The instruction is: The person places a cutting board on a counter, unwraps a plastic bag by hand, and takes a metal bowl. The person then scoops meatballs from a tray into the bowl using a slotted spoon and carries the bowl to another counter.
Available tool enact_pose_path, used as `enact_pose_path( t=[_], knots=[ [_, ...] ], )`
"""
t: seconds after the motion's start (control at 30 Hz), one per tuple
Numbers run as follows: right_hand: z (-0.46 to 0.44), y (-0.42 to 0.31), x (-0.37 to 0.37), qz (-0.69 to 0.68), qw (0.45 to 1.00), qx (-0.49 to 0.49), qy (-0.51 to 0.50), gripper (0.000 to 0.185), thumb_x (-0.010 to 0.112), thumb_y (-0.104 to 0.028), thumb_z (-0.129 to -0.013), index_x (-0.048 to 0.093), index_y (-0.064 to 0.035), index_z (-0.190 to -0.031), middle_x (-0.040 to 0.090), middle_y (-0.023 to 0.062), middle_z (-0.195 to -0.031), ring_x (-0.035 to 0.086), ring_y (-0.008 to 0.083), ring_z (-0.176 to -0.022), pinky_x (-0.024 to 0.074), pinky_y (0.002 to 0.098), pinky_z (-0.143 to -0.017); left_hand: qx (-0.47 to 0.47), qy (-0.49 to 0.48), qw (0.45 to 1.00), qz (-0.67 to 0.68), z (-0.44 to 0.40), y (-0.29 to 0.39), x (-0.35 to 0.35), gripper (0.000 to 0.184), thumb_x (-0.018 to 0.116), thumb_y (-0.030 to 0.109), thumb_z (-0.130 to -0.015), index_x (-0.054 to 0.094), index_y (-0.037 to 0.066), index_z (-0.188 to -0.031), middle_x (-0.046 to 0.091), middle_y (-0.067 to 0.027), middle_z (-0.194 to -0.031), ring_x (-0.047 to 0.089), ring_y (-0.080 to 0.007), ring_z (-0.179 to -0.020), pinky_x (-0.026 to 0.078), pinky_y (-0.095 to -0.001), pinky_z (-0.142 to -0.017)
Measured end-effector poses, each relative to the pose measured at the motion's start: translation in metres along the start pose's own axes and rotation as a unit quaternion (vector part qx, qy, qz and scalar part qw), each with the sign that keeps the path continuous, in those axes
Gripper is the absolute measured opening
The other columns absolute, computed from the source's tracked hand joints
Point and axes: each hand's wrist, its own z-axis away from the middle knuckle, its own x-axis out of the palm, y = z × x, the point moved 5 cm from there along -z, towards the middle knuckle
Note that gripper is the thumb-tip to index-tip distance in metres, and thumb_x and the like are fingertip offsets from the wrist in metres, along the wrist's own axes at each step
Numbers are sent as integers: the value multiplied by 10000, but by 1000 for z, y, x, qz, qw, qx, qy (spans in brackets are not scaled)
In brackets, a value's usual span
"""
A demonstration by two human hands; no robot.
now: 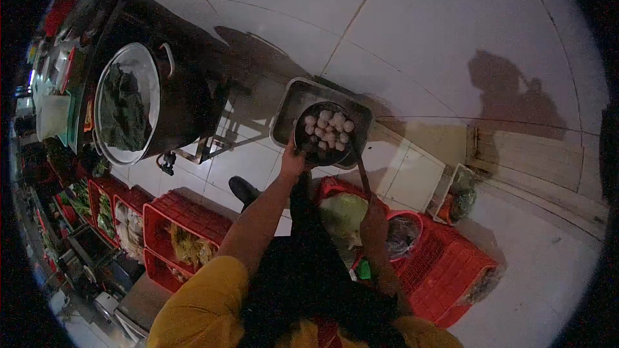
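Note:
Several pale round balls point(330, 130) lie in a dark round bowl or pan point(316, 154), held over a rectangular metal tray point(284, 113). My left hand point(294, 162) grips the near left rim of the bowl, fingers closed on it. My right hand point(374, 220) is closed around a long thin handle point(362, 177) that runs up to the right side of the bowl. The far end of the handle is hard to make out among the balls.
At the left stands a large pot point(155, 100) with dark leafy contents on a stand. Red crates point(187, 219) of produce are at the lower left. Near my right hand are a red basket point(419, 229), another red crate point(445, 270) and a bagged item point(459, 196).

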Motion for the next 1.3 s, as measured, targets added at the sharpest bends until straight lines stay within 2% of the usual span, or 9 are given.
enact_pose_path(
  t=[0.07,0.2,0.3,0.4,0.47,0.67,0.8,0.97,1.3],
  knots=[
    [3,12,9,50,982,-120,139,440,465,-44,-903,426,25,-1336,567,227,-1016,588,362,-846,509,426,-711,59,-12,996,-66,-8,-9,-6,613,598,96,-904,305,220,-1428,553,-74,-1249,648,-213,-924,561,-327,-547],
    [2,-8,-14,51,986,-102,123,468,462,-34,-896,401,18,-1357,549,221,-1015,583,359,-796,508,435,-695,26,-35,999,-31,4,14,5,644,535,86,-907,257,190,-1479,523,-115,-1279,582,-247,-1045,528,-363,-780],
    [-5,-7,-22,83,996,-1,20,490,461,-31,-891,373,20,-1369,555,223,-970,577,363,-786,501,434,-681,-33,-21,999,38,20,36,13,664,511,27,-897,253,203,-1482,539,-111,-1249,585,-227,-1021,531,-354,-767],
    [-10,9,-12,-225,960,153,-69,496,462,-35,-892,359,22,-1374,561,228,-937,578,363,-793,492,434,-664,-39,-28,999,16,24,34,7,686,477,-5,-886,239,226,-1486,557,-108,-1216,586,-221,-1021,546,-366,-736],
    [-11,8,-8,22,998,-23,54,477,457,-48,-907,368,9,-1372,567,227,-914,577,363,-780,482,439,-647,-43,-43,996,64,27,33,4,691,476,-3,-891,226,236,-1489,564,-111,-1195,595,-218,-1004,557,-378,-703],
    [-3,20,-24,-79,960,-142,229,429,440,-91,-954,378,4,-1368,551,187,-840,565,338,-735,469,440,-610,-20,-56,995,80,36,44,-3,671,503,38,-898,221,205,-1483,624,-127,-1065,650,-219,-850,565,-358,-656],
    [-21,10,-66,-5,996,8,89,424,436,-82,-961,372,10,-1371,539,172,-811,552,321,-706,466,413,-588,-50,-84,995,27,39,29,-41,636,511,50,-907,243,174,-1471,612,-130,-1120,647,-226,-905,569,-360,-666],
    [-72,66,-11,34,994,-69,76,498,479,-36,-911,371,-27,-1397,532,148,-832,543,320,-739,472,417,-620,-27,-78,997,3,90,77,-72,573,560,83,-903,322,105,-1423,514,-100,-1293,550,-233,-1111,511,-373,-862],
    [-191,28,60,114,972,-188,80,602,533,-34,-862,362,-129,-1432,541,190,-917,570,324,-834,491,426,-743,-63,55,996,-23,198,84,-174,527,572,85,-898,373,64,-1386,520,-92,-1281,523,-205,-1106,465,-368,-901]
  ],
)
